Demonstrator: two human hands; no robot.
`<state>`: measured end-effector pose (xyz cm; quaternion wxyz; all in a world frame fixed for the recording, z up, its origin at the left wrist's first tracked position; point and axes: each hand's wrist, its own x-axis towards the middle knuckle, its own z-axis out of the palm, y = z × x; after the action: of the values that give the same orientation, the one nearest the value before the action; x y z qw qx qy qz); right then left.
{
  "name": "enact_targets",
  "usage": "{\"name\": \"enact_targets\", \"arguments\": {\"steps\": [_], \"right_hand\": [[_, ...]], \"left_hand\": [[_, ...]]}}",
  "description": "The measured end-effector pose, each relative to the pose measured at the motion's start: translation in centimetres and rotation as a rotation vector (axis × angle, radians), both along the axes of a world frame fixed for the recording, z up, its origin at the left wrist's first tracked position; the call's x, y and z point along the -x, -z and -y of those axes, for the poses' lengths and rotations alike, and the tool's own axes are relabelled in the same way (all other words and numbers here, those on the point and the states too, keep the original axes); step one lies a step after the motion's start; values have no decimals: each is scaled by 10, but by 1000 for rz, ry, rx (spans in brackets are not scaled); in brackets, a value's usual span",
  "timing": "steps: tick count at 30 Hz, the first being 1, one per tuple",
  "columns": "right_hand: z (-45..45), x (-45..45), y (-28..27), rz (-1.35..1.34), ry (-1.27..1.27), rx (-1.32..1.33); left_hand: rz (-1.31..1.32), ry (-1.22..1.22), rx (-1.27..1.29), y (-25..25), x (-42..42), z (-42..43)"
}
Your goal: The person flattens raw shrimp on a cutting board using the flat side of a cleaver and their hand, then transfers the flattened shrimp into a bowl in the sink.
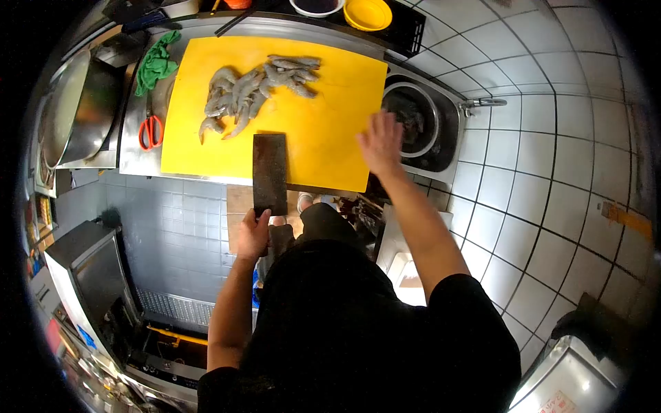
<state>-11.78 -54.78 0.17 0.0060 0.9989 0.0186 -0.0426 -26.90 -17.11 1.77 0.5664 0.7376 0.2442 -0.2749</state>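
Note:
A cleaver (pixel 270 172) with a wide dark blade is in my left hand (pixel 253 233), its blade lying over the front edge of the yellow cutting board (pixel 323 138). Grey shrimp (pixel 241 93) lie in a loose pile on the upper left and middle of the board. My right hand (pixel 383 143) is over the board's right edge, fingers spread, holding nothing. Beside it, a round metal bowl (pixel 435 127) with dark contents sits in the sink.
Red-handled scissors (pixel 151 132) and a green cloth (pixel 158 63) lie left of the board. A large metal pot (pixel 81 110) stands farther left. Behind the board are a yellow bowl (pixel 368 15) and a white-rimmed bowl (pixel 317 5). A faucet (pixel 485 102) reaches over the sink's right side.

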Motion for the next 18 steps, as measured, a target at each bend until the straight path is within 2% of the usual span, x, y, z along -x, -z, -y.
{"name": "enact_targets", "arguments": {"steps": [1,3,6,8,11,13,14,17,18], "right_hand": [[21,-6,10,57,96,66],[38,-25,9,177,82,87],[-6,-69,-18,58,-80,-198],[-54,-97,-17,56,-110,-416],[-112,-131,-3,71,-94,-235],[-140,-143,-9,-22,-15,-157],[-145,-148,-1,-33,-15,-159],[-151,-161,2,-225,90,-239],[-146,-161,15,-157,58,-208]], "left_hand": [[8,13,-9,5,2,1],[40,-1,-19,7,6,3],[17,-27,-30,0,9,9],[0,-24,-52,1,12,8],[18,-1,-91,5,18,6],[38,-1,-99,-14,13,11],[-21,-28,-77,-41,3,18],[-26,-57,-52,-26,13,15],[-8,-70,-46,-19,18,14]]}}
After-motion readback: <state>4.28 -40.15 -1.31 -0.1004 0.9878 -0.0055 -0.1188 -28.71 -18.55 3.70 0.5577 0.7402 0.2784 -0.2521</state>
